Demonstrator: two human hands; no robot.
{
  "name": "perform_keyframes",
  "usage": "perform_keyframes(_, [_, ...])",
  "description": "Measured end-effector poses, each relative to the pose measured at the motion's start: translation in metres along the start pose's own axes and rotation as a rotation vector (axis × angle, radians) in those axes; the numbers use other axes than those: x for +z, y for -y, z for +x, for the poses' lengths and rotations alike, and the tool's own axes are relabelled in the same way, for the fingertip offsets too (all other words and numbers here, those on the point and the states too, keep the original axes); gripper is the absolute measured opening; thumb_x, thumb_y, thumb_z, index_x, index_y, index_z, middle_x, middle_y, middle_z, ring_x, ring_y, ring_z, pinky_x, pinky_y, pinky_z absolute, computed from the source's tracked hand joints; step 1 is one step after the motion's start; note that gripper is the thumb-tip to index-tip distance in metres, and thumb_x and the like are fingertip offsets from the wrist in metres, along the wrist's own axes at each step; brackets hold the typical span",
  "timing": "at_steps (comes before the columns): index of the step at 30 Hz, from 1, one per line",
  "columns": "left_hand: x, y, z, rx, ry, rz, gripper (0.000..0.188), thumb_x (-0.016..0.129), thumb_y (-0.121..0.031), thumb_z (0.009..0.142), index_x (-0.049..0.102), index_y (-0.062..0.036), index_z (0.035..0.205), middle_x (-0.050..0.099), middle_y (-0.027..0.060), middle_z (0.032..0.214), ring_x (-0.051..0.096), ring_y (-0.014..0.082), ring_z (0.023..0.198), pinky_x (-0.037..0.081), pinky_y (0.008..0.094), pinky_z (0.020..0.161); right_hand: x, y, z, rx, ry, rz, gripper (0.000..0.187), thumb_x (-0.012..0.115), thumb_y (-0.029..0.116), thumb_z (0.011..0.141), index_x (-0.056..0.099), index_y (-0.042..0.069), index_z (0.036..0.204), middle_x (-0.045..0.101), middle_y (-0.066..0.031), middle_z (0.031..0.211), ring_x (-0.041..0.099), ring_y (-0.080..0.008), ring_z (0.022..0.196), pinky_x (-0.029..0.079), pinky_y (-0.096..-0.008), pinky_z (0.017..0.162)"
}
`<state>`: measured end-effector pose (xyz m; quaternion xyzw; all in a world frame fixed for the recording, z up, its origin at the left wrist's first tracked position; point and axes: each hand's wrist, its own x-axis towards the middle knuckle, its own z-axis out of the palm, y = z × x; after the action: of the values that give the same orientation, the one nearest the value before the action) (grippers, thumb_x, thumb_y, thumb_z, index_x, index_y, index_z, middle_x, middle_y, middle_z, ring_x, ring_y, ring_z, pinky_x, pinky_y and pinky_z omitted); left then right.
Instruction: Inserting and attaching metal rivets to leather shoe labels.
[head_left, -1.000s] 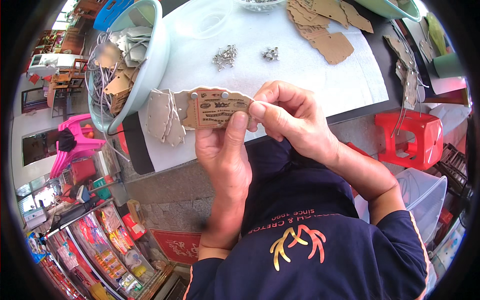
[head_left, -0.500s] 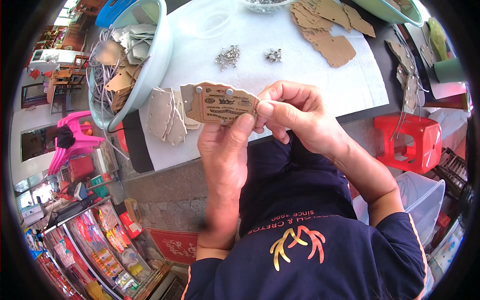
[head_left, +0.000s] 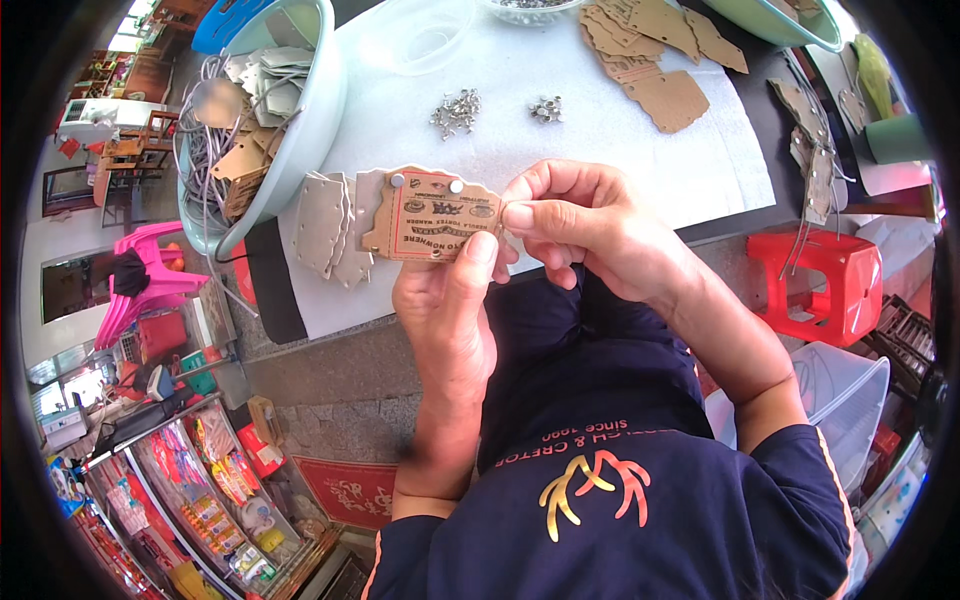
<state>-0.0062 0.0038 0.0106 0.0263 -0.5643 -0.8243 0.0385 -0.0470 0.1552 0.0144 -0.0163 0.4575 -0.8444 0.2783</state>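
Observation:
My left hand [head_left: 447,305] holds a brown printed cardboard tag [head_left: 432,215] from below, thumb pressed on its lower right corner. Two small silver studs show along the tag's top edge. My right hand [head_left: 590,225] pinches the tag's right end between thumb and forefinger. Both hands hover over the front edge of a table covered in white cloth [head_left: 560,140]. Grey blank tags [head_left: 325,225] lie on the cloth just left of the held tag.
A pale blue basin [head_left: 290,120] with tags and grey cords sits at left. Two small heaps of metal studs [head_left: 457,108] and a pile of brown tags [head_left: 650,50] lie further back. A red plastic stool [head_left: 835,275] stands at right, a pink one [head_left: 150,275] at left.
The tag and both hands have shifted slightly right and down. My left thumb has moved up onto the tag's lower right corner, close to the right fingers.

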Motion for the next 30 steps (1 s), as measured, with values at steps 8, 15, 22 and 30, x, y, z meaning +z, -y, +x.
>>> perform_keyframes(8, [-0.009,-0.002,-0.001,-0.044,0.008,0.036,0.024,0.061,-0.004,0.088,0.059,0.0008,0.111,0.063,0.0052,0.092,0.056,0.0093,0.073,0.044,0.0227,0.061,0.003,-0.002,-0.008,-0.054,-0.032,-0.253,0.015,0.066,0.016,0.090,0.062,0.002,0.095,0.060,0.0004,0.078,0.054,-0.0038,0.061,0.045,-0.0199,0.050])
perform_keyframes(15, [-0.015,-0.008,-0.008,-0.166,0.106,0.103,0.023,0.060,-0.006,0.085,0.060,-0.0014,0.108,0.064,0.0044,0.091,0.057,0.0109,0.076,0.045,0.0266,0.068,0.002,0.007,-0.019,0.027,0.009,-0.377,0.010,0.061,0.008,0.088,0.060,0.000,0.094,0.063,-0.0005,0.079,0.053,-0.0031,0.064,0.044,-0.0188,0.054])
perform_keyframes(22, [-0.020,-0.008,-0.004,-0.166,0.119,0.078,0.022,0.061,-0.006,0.085,0.062,-0.0013,0.105,0.065,0.0046,0.090,0.058,0.0113,0.075,0.046,0.0273,0.068,-0.001,0.007,-0.023,-0.014,0.063,-0.525,0.010,0.063,0.009,0.091,0.060,0.001,0.097,0.063,0.0012,0.088,0.053,-0.0022,0.075,0.043,-0.0190,0.064])
perform_keyframes(30, [-0.021,-0.003,0.000,-0.150,0.084,-0.005,0.025,0.060,0.000,0.087,0.059,0.0022,0.111,0.063,0.0057,0.089,0.058,0.0105,0.072,0.047,0.0243,0.066,-0.053,0.053,0.009,-0.342,-0.285,-1.045,0.013,0.065,0.012,0.090,0.064,0.002,0.098,0.059,0.0042,0.078,0.049,-0.0017,0.064,0.042,-0.0188,0.057])
